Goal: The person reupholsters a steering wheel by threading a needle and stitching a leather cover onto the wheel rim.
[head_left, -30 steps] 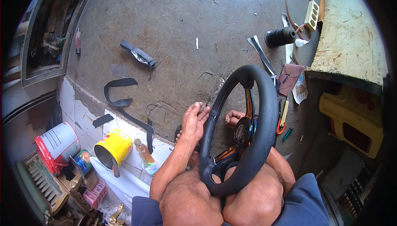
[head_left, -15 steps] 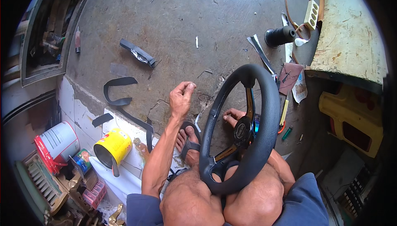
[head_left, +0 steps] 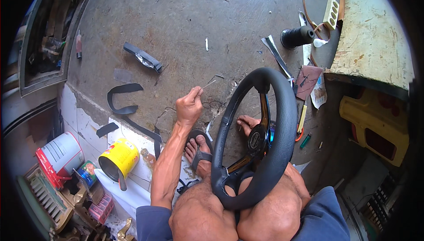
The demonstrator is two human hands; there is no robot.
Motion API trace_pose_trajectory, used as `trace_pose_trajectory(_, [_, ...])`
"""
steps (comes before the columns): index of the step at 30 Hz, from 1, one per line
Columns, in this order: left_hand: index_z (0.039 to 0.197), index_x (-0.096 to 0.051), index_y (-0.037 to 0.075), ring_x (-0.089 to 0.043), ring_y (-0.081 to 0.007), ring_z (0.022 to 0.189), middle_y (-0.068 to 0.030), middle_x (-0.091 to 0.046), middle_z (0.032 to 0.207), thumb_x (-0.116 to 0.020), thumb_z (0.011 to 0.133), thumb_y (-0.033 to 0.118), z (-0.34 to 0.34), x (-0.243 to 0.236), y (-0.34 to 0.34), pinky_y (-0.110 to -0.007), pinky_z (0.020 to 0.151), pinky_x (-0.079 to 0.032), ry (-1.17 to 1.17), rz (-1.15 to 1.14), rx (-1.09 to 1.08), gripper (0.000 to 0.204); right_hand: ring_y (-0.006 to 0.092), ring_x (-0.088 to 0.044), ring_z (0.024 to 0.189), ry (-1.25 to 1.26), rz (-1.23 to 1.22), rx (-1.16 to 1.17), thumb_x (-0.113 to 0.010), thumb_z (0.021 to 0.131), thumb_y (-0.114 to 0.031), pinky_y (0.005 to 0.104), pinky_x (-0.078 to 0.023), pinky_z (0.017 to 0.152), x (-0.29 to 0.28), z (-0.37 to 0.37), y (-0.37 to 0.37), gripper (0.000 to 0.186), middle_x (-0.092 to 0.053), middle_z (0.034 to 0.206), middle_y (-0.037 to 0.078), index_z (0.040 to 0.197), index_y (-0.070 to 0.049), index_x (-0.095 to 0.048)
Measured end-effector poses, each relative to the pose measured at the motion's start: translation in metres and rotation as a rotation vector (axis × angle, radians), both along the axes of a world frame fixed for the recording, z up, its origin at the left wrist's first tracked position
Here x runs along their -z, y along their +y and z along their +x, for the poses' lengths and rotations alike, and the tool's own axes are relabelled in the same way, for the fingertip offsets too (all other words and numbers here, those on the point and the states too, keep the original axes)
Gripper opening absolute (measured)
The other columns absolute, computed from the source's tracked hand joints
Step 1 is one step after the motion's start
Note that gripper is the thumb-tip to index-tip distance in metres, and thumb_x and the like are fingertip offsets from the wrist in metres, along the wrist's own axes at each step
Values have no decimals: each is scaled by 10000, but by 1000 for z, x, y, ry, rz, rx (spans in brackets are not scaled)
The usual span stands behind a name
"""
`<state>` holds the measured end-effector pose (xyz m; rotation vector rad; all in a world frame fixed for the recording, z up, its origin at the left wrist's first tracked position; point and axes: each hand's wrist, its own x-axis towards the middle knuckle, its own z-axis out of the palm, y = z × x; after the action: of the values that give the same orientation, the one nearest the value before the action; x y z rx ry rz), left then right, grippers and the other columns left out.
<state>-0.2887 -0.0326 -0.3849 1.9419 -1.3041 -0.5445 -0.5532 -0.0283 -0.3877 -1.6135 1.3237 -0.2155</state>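
A black leather-covered steering wheel (head_left: 282, 122) with dark and gold spokes rests upright across my knees, tilted. Part of its cover seam lies loose near the lower spoke. My left hand (head_left: 189, 107), raised to the left of the wheel, pinches a thin needle (head_left: 209, 84) that points up and to the right. Seen through the wheel's opening, my right hand (head_left: 248, 123) is behind the rim near the hub, its fingers pressed together. Whatever they hold is too small to make out. The rim and hub hide part of that hand and forearm.
On the concrete floor lie a black thread spool (head_left: 297, 37), a yellow cutter knife (head_left: 302, 119), a green lighter (head_left: 305, 141), a black strap (head_left: 115, 97) and a dark wrapped bar (head_left: 142, 57). A yellow can (head_left: 126, 152) and white bucket (head_left: 66, 152) stand left. A worn pale box (head_left: 375, 38) stands right.
My left hand has shifted slightly left and down, and the needle in its fingers now shows clearly. The right hand has turned a little behind the wheel. The view has moved slightly.
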Motion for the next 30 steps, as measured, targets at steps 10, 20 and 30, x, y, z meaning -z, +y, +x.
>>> trace_pose_trajectory(10, [1005, -757, 28, -662, -317, 935, -170, -703, 976, -712, 894, 220, 76, -24, 12, -386, 872, -511, -167, 345, -202, 226, 353, -658, 844, 99, -106, -217, -698, 877, -208, 453, -531, 729, -70, -69, -75, 134, -642, 859, 121, 965, -108, -712])
trace_pose_trajectory(20, [1095, -764, 235, -557, -324, 1068, -74, -661, 1083, -671, 931, 405, 119, -32, -13, -470, 941, -439, -532, 457, -472, 253, 231, -702, 746, 180, -462, 158, -751, 854, -87, 327, -545, 685, -94, -158, -97, 127, -720, 863, 142, 957, -15, -737])
trace_pose_trajectory(30, [1234, -667, 95, -561, -325, 1115, -136, -642, 1184, -705, 897, 307, -6, -69, -69, -469, 959, -455, -638, 448, -46, 400, 255, -717, 783, 34, -537, 165, -752, 854, -143, 343, -563, 706, -129, -130, -109, 129, -731, 877, 109, 957, -66, -744])
